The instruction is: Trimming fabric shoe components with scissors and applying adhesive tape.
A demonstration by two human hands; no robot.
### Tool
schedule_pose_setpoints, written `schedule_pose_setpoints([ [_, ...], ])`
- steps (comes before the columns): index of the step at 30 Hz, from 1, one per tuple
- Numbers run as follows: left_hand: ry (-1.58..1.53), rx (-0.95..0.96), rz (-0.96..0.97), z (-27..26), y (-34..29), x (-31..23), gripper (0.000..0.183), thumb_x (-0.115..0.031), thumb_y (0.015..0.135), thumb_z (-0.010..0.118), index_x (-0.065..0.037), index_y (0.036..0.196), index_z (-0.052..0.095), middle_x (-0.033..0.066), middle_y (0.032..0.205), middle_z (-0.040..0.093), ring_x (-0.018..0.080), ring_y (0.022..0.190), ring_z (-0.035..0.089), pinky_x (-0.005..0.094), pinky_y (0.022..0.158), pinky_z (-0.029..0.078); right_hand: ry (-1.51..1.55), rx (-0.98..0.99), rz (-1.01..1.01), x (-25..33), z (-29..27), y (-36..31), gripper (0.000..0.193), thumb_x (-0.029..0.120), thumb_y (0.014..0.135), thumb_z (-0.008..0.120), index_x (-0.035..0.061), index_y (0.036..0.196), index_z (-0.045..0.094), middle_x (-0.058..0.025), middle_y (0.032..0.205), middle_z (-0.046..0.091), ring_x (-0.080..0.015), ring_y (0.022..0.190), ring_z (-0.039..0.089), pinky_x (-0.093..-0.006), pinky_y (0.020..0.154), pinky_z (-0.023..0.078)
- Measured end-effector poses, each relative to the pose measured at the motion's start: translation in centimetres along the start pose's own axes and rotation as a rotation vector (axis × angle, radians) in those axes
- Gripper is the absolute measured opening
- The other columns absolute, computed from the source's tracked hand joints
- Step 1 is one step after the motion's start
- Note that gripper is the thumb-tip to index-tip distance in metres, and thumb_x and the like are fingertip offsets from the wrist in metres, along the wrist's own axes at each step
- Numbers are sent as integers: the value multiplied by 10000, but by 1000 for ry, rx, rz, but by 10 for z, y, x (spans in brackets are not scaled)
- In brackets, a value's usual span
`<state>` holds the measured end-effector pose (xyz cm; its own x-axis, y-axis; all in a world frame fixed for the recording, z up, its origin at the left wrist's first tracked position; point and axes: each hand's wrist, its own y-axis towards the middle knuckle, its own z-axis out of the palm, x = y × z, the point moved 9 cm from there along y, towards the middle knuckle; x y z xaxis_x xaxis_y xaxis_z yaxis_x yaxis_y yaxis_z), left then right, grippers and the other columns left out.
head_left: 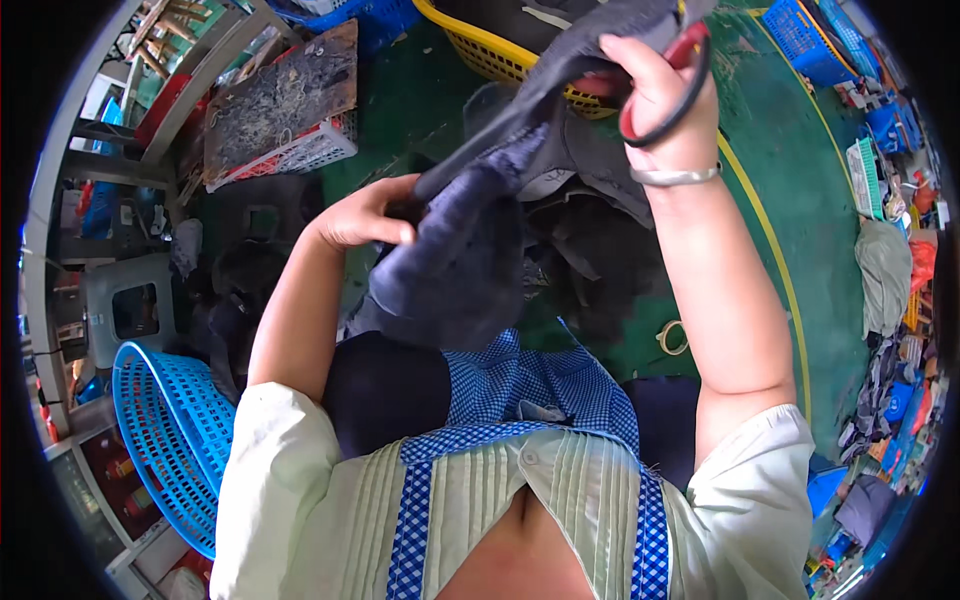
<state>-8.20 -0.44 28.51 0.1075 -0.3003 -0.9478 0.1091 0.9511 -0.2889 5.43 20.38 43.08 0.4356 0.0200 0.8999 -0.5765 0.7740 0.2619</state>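
A dark blue-grey piece of cloth, perhaps a garment, is stretched slantwise between my hands above my lap. My left hand grips its lower part, with the thumb in front and most fingers hidden behind the fabric. Higher up on the right, my right hand pinches the narrow upper end of the cloth. The same hand also carries a pair of scissors with red and black handles, a handle loop hanging around the fingers. The scissor blades are mostly hidden.
Dark cloth pieces lie heaped on the green floor ahead. A yellow basket stands beyond them. On the left are a blue basket, a grey stool and a stained board over a crate. A tape roll lies near my right knee.
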Motion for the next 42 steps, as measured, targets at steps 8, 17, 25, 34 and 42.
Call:
schedule_pose_setpoints([
  [8,931,128,-190,21,8,12,449,-271,734,731,-8,1079,615,183,967,639,319,939,598,355,827,462,-370,-313,-277,59,-53,-14,241,119,721,735,64,601,533,23,536,484,-92,474,432,-286,497,354],
  [17,996,-310,38,5,-63,-107,144,25,652,577,17,778,509,140,679,497,313,641,500,338,613,421,5,-383,-146,9,-134,32,382,-15,616,781,116,667,425,27,642,410,-104,579,422,-280,572,354],
  [25,1333,-175,-44,50,51,-29,232,-115,757,542,-72,981,498,170,828,637,373,840,616,470,722,477,-438,-816,286,-127,-296,-59,297,187,737,795,36,811,550,-54,693,580,-136,488,525,-250,439,467],
  [34,1285,-184,-25,32,58,17,235,-120,766,578,-86,987,506,147,838,637,349,847,613,450,734,476,-367,320,1224,-143,-137,-212,610,628,880,464,36,765,556,-15,608,512,-106,470,493,-246,458,449],
  [42,1300,-113,9,42,52,15,287,-118,768,581,-101,1045,508,144,852,640,349,848,614,442,746,479,-453,428,1272,-182,-92,-203,621,634,823,555,34,663,539,-17,516,459,-115,386,472,-235,382,426],
])
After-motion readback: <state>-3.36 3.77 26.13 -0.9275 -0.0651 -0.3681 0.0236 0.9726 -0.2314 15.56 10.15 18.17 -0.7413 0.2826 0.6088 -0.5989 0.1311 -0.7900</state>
